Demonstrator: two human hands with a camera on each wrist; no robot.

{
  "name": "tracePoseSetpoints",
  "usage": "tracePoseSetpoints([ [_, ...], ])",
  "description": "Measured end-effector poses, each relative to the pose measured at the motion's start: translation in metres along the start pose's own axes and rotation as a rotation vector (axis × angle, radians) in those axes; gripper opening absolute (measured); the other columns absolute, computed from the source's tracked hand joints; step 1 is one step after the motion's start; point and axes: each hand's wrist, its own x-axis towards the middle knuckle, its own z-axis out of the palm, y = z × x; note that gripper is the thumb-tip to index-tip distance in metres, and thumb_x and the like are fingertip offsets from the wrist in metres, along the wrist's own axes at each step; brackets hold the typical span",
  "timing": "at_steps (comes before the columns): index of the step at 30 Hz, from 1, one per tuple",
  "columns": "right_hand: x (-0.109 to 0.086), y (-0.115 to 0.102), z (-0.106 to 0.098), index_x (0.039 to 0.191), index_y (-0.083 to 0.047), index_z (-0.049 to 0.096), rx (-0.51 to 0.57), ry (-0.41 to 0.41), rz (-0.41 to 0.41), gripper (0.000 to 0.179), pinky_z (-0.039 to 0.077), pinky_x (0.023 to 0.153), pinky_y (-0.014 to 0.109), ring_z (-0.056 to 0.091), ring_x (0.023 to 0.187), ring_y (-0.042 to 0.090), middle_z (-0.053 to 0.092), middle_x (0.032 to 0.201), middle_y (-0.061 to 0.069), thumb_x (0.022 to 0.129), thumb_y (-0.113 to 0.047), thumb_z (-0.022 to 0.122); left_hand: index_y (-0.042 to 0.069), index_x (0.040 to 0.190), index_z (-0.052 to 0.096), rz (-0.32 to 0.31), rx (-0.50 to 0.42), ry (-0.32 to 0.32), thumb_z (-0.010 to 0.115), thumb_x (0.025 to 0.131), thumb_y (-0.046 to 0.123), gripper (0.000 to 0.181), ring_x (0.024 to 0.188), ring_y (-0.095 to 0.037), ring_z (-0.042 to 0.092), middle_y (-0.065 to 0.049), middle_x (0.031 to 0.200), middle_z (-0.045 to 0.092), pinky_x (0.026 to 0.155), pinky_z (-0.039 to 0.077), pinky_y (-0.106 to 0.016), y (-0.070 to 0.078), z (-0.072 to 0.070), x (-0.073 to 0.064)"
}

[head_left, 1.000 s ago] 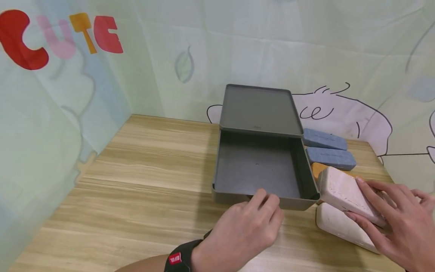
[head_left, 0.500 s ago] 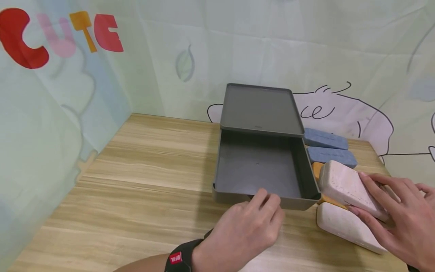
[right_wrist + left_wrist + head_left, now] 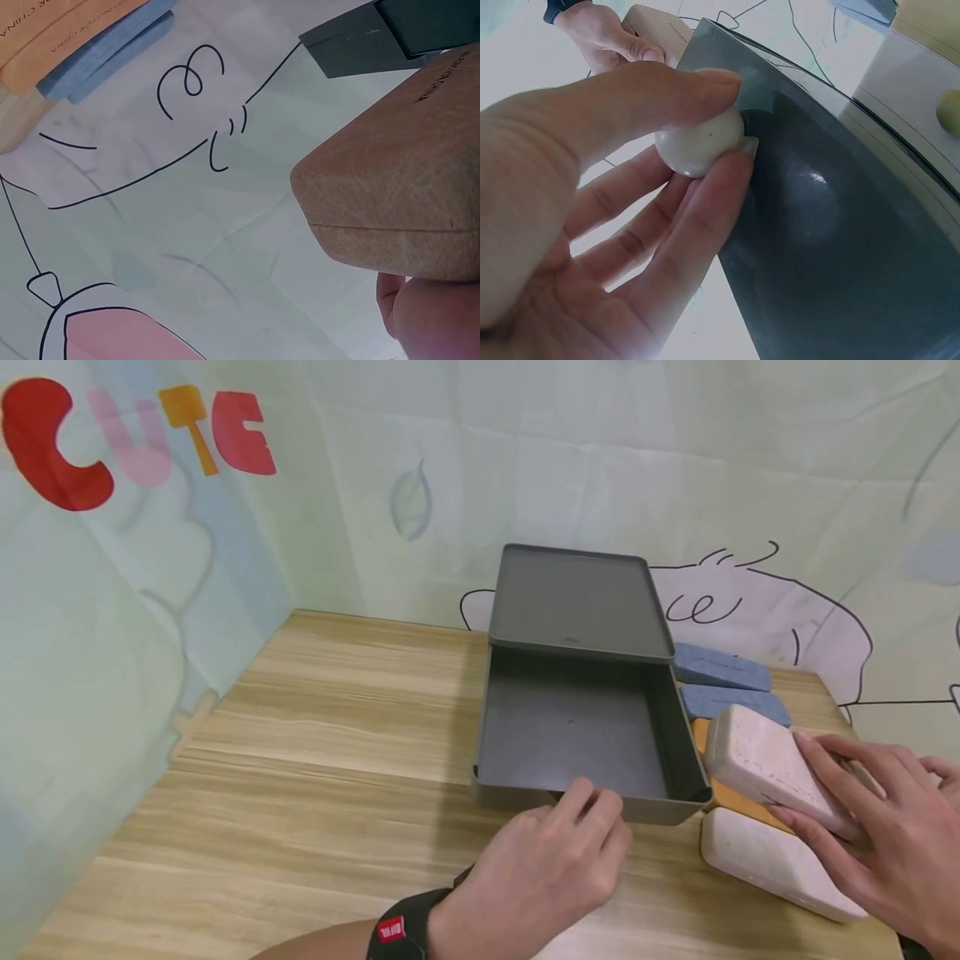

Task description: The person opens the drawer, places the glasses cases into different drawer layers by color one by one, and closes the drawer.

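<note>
My left hand point(image 3: 540, 860) stays at the front of a grey drawer point(image 3: 570, 735), pulled out from a grey box point(image 3: 581, 602). In the left wrist view its thumb and finger pinch a round white knob point(image 3: 697, 146), hidden behind the hand in the head view. My right hand point(image 3: 892, 827) grips an off-white soap bar point(image 3: 780, 768), tilted and held beside the drawer's right wall. It looks brown in the right wrist view, where this soap bar point(image 3: 390, 172) shows a side seam and lettering. Below it lies another off-white bar point(image 3: 772, 860).
Two blue bars point(image 3: 731, 703) lie right of the box. Orange bars point(image 3: 742, 802) show partly under the held one. A printed cloth point(image 3: 570, 468) hangs behind the wooden table point(image 3: 300, 760).
My right hand has lifted the off-white soap bar slightly up and away, so more orange shows beneath it. The left hand keeps its hold on the knob, and the drawer stays out.
</note>
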Motion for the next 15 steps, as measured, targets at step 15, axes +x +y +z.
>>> tracePoseSetpoints([
  [15,0.012,-0.005,-0.002,0.131,0.002,0.065,-0.049,-0.025,0.003,0.092,0.028,0.087,0.066,0.05,0.1,0.047,0.061,0.117,0.028,0.095,-0.078,0.036,0.018,0.082,0.069,-0.006,-0.009,-0.015,0.055,0.093,0.002,0.025,0.079,-0.009,0.051,0.005,0.086,0.054,0.045,0.02,-0.014,0.0,0.0,-0.001],
])
